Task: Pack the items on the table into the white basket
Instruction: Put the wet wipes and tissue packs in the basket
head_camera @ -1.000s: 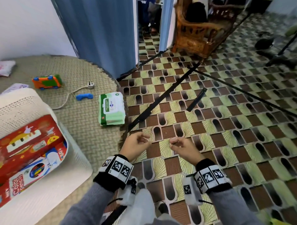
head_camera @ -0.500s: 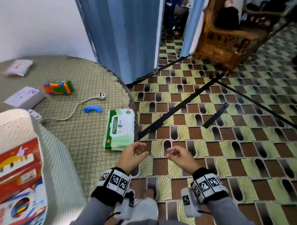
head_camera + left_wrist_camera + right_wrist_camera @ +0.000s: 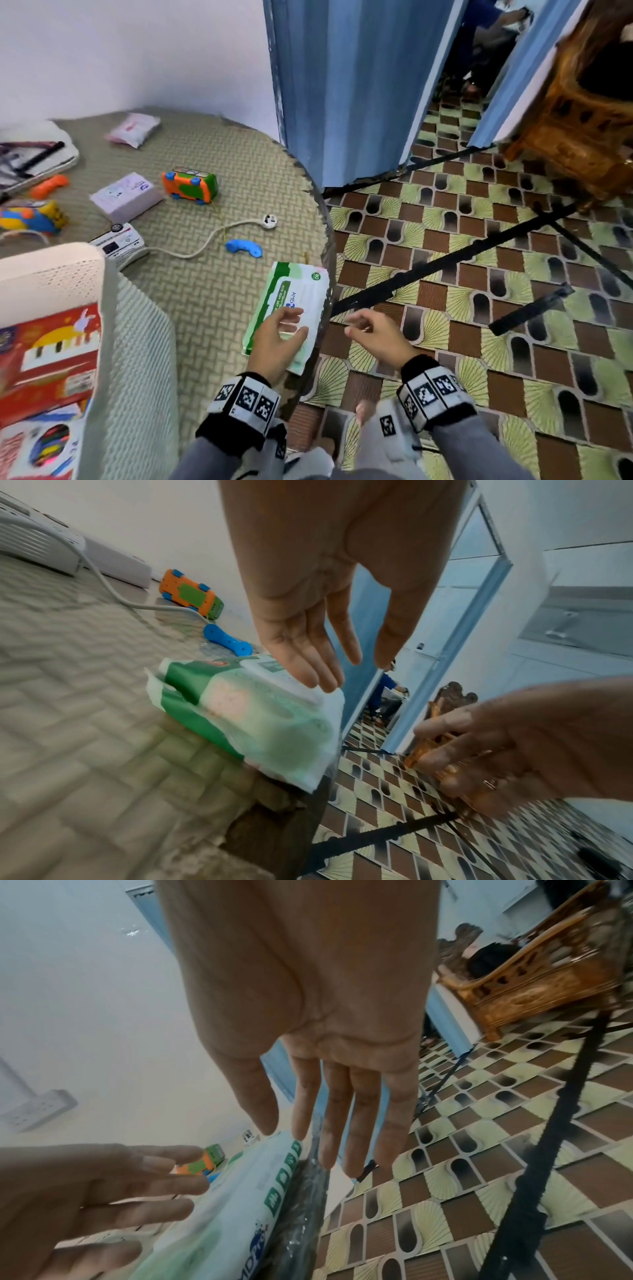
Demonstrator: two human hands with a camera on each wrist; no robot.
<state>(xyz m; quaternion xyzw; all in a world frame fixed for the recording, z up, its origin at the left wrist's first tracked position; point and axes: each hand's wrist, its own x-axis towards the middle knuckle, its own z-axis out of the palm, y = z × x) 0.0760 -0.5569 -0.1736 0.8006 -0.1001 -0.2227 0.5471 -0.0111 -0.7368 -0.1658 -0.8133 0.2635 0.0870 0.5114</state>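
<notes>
We've got our left hand (image 3: 278,346) low in the middle of the head view, fingers spread and loose, hovering right over the near end of the green-and-white wipes pack (image 3: 291,301), which lies flat at the table's (image 3: 205,308) right edge. Whether the fingertips actually touch it, we can't tell. Our right hand (image 3: 375,334) is just right of the pack, out over the tiled floor, relaxed, holding nothing. The white basket (image 3: 137,359) fills the lower left

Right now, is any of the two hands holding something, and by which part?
Nothing is held. The left hand is open above the green wipes pack, fingers straight near its top. The right hand is open beside the table edge.
</notes>
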